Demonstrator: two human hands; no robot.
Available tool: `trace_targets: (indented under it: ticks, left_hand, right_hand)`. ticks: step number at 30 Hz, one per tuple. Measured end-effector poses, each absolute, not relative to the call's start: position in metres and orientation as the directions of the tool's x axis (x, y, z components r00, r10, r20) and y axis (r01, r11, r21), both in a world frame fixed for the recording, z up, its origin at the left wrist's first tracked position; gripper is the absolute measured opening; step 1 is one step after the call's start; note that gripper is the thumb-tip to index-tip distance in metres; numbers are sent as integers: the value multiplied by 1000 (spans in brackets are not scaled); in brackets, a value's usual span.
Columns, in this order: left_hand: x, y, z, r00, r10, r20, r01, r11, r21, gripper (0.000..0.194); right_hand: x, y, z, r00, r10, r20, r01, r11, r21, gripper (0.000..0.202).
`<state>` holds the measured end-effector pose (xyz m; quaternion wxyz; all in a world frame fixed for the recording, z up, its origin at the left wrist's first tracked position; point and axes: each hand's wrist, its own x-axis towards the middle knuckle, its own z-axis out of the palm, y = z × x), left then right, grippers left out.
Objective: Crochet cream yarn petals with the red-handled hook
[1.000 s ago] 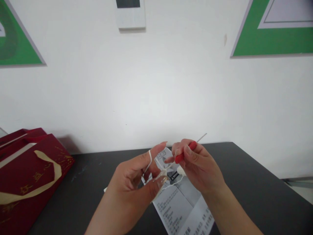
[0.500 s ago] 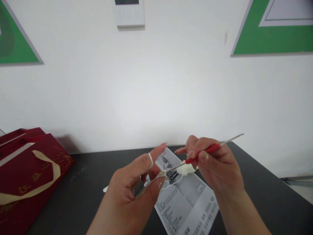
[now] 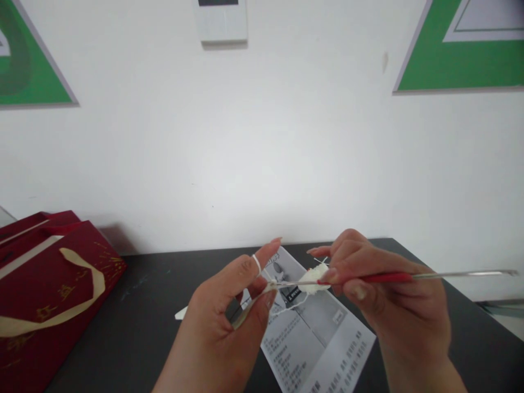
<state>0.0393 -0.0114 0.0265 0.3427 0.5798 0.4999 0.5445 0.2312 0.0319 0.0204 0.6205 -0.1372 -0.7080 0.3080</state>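
Note:
My left hand (image 3: pixel 233 311) pinches a small piece of off-white crochet work (image 3: pixel 267 290) between thumb and fingers, and a strand of white yarn loops round its raised index finger. A crochet hook (image 3: pixel 387 278) with a red grip and metal ends lies in my right hand (image 3: pixel 401 305), held between thumb and fingers. Its left tip meets the top of the crochet piece; whether a loop sits on it is too small to tell. Beyond the hands, a cream bundle of yarn (image 3: pixel 314 279) rests on a printed sheet (image 3: pixel 315 338), with a strand trailing toward my left hand.
At the left stands a dark red gift bag (image 3: pixel 53 305) with a cream ribbon. The black table (image 3: pixel 155 305) meets a white wall (image 3: pixel 245 147) at its back edge. A white pointed object (image 3: pixel 180 314) shows partly behind my left wrist.
My right hand has moved right and slightly down, turning the hook from a slant to nearly level. The left hand still pinches the crochet piece, and the whole view has shifted slightly.

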Motion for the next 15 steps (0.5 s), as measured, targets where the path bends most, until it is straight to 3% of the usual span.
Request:
trace_targets:
  ticks: [2, 4, 6, 11, 15]
  left_hand:
    - [38, -10, 25, -72, 939, 336, 246, -310, 918, 14]
    - [38, -8, 24, -34, 922, 385, 285, -361, 888, 36]
    - [40, -7, 23, -24, 901, 432, 299, -406, 863, 42]
    - [44, -6, 22, -185, 865, 467, 289, -406, 867, 14]
    - [43, -3, 24, -300, 901, 312, 25, -320, 947, 6]
  right_hand:
    - [230, 26, 22, -201, 540, 818, -109, 817, -566, 8]
    - [226, 22, 24, -220, 498, 839, -12, 858, -513, 9]
    - [221, 21, 26, -255, 439, 862, 68, 897, -437, 13]
    - [210, 25, 26, -300, 277, 913, 101, 961, -258, 23]
    - [208, 33, 21, -260, 227, 939, 40, 974, -224, 24]
